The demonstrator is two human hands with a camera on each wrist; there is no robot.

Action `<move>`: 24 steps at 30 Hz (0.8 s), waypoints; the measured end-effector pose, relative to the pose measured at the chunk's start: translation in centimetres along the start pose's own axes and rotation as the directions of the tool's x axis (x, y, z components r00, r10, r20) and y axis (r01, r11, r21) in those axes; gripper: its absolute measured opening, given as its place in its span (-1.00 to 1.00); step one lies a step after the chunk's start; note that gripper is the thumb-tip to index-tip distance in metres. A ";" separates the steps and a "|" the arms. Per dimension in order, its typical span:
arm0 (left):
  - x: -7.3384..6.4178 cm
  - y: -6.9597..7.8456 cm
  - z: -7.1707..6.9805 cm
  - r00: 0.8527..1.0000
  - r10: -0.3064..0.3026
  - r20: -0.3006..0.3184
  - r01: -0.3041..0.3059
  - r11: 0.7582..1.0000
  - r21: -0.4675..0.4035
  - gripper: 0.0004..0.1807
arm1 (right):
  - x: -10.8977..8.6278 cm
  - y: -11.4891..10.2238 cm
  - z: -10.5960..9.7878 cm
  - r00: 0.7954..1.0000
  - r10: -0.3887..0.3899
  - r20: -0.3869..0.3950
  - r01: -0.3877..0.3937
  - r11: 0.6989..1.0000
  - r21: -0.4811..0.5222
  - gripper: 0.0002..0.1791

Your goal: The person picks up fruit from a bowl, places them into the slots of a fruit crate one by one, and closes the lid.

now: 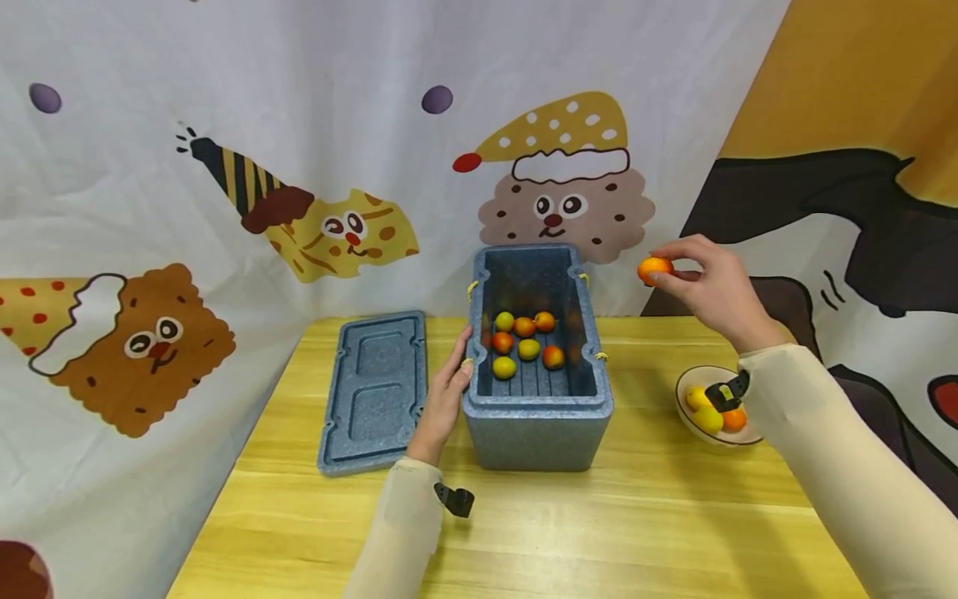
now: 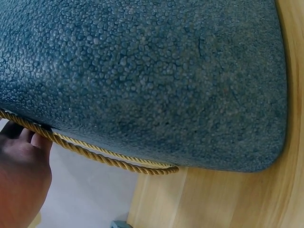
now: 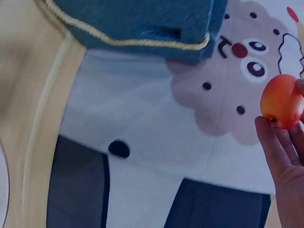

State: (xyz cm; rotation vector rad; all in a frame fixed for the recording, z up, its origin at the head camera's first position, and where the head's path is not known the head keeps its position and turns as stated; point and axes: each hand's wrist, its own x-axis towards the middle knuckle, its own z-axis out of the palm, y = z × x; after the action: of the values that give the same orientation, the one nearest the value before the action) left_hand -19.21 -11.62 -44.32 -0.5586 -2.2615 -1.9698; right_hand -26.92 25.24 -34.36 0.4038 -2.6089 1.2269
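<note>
Flat blue-grey foam lid (image 1: 374,391) lying on the yellow wooden desk (image 1: 599,532), cartoon-printed white fabric backdrop (image 1: 224,125) hanging behind the desk

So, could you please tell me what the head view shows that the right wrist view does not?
Only the head view shows the fruits inside the open foam box, the lid lying flat to its left, the left hand against the box's side, and the bowl of fruit on the table. Only the right wrist view shows the box's rope handle close up. Both show the right hand pinching an orange fruit in the air, in front of the cartoon backdrop.
</note>
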 end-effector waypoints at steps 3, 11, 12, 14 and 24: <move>0.0 0.1 -0.1 1.000 0.003 -0.001 -0.003 1.000 -0.005 -0.42 | 0.5 -0.9 0.5 1.000 -0.017 0.003 0.017 1.000 0.016 -0.63; 0.1 -0.1 -0.1 1.000 0.014 0.007 -0.014 1.000 -0.005 -0.42 | 1.7 -2.8 1.6 0.998 -0.045 0.045 0.041 0.995 0.087 -0.64; 0.1 -0.1 -0.1 1.000 0.014 0.009 -0.014 1.000 -0.005 -0.41 | 2.0 -3.1 1.7 0.998 -0.039 0.050 0.035 0.996 0.087 -0.64; 0.1 0.0 -0.2 1.000 0.011 0.004 -0.011 1.000 -0.012 -0.41 | 2.7 -3.8 1.9 0.997 -0.040 0.060 0.035 0.996 0.088 -0.63; -0.1 0.2 -0.1 1.000 0.013 0.000 -0.013 1.000 -0.016 -0.42 | 3.9 -5.7 3.6 0.990 -0.065 0.128 0.046 0.988 0.144 -0.65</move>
State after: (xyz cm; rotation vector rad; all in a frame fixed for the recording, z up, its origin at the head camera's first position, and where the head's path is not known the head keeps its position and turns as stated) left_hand -19.12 -11.70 -44.16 -0.5730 -2.2388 -1.9833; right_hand -28.93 18.31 -31.28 0.5998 -2.6066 1.4162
